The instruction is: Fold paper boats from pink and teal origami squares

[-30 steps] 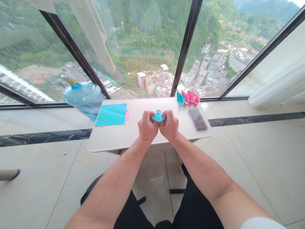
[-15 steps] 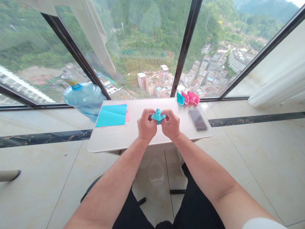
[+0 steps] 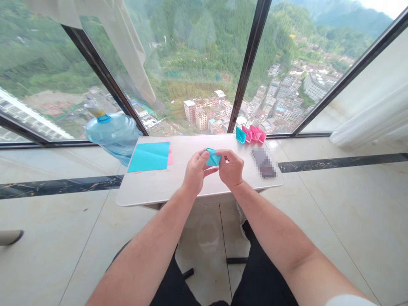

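A small folded piece of cyan paper (image 3: 212, 157) is held just above the middle of a light wooden table (image 3: 159, 191). My left hand (image 3: 195, 172) pinches its left side with the fingertips. My right hand (image 3: 231, 168) grips its right side, fingers curled. A flat cyan sheet (image 3: 149, 156) lies at the left of the table on top of a pink sheet (image 3: 170, 154). At the far edge stand a finished cyan paper figure (image 3: 240, 135) and several pink paper figures (image 3: 255, 133) in a row.
A dark blurred flat object (image 3: 264, 162) lies on the table's right side. A large blue water bottle (image 3: 113, 132) stands on the floor left of the table against the floor-to-ceiling window. White curtains (image 3: 369, 119) hang at the right. A shoe tip (image 3: 11, 236) shows at far left.
The folded cyan piece has turned from an upright pointed shape to a flatter tilted one. My left fingers have loosened and spread a little, and both hands have shifted slightly away from me.
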`<state>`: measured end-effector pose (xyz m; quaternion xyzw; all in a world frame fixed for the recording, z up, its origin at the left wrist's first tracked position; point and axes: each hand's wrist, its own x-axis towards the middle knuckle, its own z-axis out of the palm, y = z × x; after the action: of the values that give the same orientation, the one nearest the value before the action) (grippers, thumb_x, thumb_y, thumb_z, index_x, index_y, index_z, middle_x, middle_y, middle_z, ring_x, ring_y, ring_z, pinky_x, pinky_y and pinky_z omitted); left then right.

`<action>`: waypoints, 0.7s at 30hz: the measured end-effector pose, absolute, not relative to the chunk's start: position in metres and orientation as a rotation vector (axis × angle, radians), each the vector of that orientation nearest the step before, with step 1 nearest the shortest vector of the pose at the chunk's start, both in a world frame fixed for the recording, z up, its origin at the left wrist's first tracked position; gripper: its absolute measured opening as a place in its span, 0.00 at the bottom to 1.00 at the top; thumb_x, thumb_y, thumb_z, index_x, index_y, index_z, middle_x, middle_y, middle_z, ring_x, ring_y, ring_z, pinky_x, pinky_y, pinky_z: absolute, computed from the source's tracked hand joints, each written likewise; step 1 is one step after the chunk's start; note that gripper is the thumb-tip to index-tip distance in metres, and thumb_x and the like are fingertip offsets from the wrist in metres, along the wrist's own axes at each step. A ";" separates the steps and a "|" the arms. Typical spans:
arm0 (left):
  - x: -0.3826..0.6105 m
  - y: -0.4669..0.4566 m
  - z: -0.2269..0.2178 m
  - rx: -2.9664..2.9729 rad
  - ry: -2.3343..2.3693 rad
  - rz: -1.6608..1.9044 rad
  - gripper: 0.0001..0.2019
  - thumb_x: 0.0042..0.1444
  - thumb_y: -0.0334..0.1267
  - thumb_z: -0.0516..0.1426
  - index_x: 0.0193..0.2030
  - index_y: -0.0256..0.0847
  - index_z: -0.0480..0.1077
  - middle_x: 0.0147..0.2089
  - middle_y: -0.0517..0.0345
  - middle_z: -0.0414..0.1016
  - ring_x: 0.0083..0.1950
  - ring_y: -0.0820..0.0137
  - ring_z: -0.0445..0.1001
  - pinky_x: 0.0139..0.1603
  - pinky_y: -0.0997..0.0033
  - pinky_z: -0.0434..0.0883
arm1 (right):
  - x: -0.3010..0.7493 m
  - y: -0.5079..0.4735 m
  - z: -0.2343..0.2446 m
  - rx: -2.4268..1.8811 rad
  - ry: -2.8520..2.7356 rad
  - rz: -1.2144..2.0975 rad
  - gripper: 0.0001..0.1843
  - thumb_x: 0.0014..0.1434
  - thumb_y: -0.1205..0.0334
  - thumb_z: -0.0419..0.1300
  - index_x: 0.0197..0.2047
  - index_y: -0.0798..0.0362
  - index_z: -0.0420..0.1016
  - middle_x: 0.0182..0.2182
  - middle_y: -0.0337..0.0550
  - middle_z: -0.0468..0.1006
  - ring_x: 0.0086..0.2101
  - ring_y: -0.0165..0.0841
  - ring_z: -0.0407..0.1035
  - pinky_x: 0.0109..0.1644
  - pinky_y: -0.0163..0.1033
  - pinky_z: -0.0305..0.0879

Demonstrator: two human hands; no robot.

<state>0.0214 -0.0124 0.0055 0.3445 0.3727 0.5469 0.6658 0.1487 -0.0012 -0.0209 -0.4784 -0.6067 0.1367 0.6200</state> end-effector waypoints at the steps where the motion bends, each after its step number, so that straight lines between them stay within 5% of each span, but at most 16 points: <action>1: 0.022 -0.012 0.005 0.781 0.843 1.202 0.20 0.49 0.48 0.66 0.46 0.39 0.74 0.37 0.57 0.78 0.37 0.68 0.78 0.45 0.60 0.78 | 0.148 -0.001 -0.021 -1.095 -1.402 0.303 0.11 0.63 0.64 0.54 0.36 0.48 0.78 0.36 0.41 0.84 0.38 0.34 0.78 0.44 0.41 0.73; 10: 0.018 -0.004 -0.004 0.904 1.016 1.322 0.21 0.39 0.45 0.72 0.38 0.36 0.77 0.34 0.56 0.79 0.37 0.68 0.76 0.45 0.63 0.75 | 0.150 -0.002 -0.016 -1.027 -1.417 0.471 0.09 0.54 0.70 0.56 0.34 0.50 0.77 0.38 0.41 0.85 0.39 0.35 0.79 0.45 0.40 0.75; 13: 0.017 -0.002 -0.006 0.966 1.075 1.344 0.20 0.39 0.45 0.72 0.36 0.36 0.77 0.32 0.58 0.77 0.35 0.69 0.74 0.41 0.65 0.75 | 0.151 0.000 -0.014 -1.053 -1.352 0.627 0.05 0.54 0.65 0.61 0.36 0.51 0.76 0.37 0.42 0.84 0.38 0.35 0.78 0.43 0.39 0.75; 17: 0.015 -0.001 -0.007 1.087 1.114 1.338 0.18 0.42 0.47 0.71 0.36 0.37 0.77 0.29 0.59 0.76 0.33 0.70 0.73 0.38 0.68 0.73 | 0.155 0.004 -0.010 -1.104 -1.315 0.805 0.14 0.55 0.55 0.67 0.43 0.51 0.79 0.37 0.43 0.84 0.38 0.35 0.78 0.41 0.40 0.75; 21: 0.014 -0.001 -0.007 1.222 1.159 1.315 0.16 0.45 0.48 0.69 0.34 0.38 0.77 0.26 0.61 0.74 0.31 0.71 0.71 0.35 0.70 0.71 | 0.158 0.008 -0.011 -1.083 -1.330 0.913 0.15 0.54 0.49 0.68 0.38 0.52 0.83 0.36 0.44 0.84 0.35 0.35 0.76 0.40 0.40 0.74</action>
<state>0.0137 -0.0007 -0.0071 0.5013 0.4755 0.5393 0.4814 0.1578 0.0077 -0.0105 -0.4602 -0.5653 0.3881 0.5639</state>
